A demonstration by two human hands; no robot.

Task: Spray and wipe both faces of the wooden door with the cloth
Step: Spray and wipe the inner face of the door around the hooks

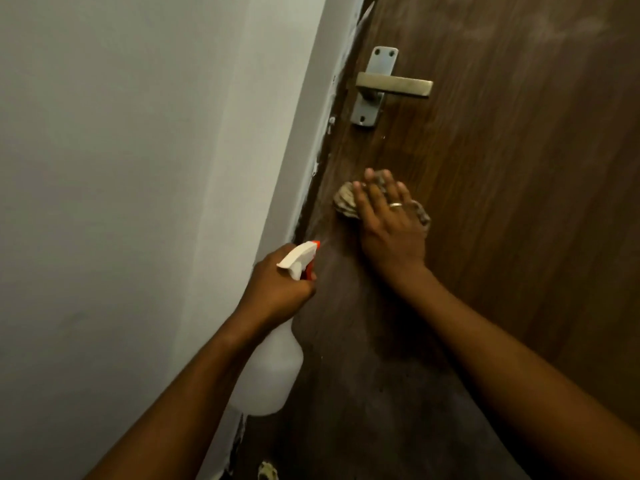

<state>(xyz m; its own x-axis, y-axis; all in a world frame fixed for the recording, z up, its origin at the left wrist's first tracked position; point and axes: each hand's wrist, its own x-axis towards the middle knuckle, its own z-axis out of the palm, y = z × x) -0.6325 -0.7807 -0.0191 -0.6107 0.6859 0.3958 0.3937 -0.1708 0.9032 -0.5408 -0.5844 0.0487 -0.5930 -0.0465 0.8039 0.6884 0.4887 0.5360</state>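
Mid-frame, the cloth [344, 202] is pressed to the wooden door [502, 220] by the flat, spread right hand [388, 223]; the spray bottle [270, 372] is gripped by the left hand [277, 289]. Spraying seems underway; wiping downward is called for next.

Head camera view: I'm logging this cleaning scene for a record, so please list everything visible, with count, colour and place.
wooden door: one, dark brown, fills the right side of the view
lever handle: one, silver-grey on a metal plate, upper part of the door near its edge
wall: one, white, left of the door
cloth: one, beige-grey, bunched against the door below the handle
spray bottle: one, white with an orange nozzle tip, near the door edge, pointed at the door
pale object: one, at the bottom edge, too unclear to name
ring: one, pale metal, on the right hand
left hand: grips the spray bottle's neck
right hand: straight fingers press the cloth on the door
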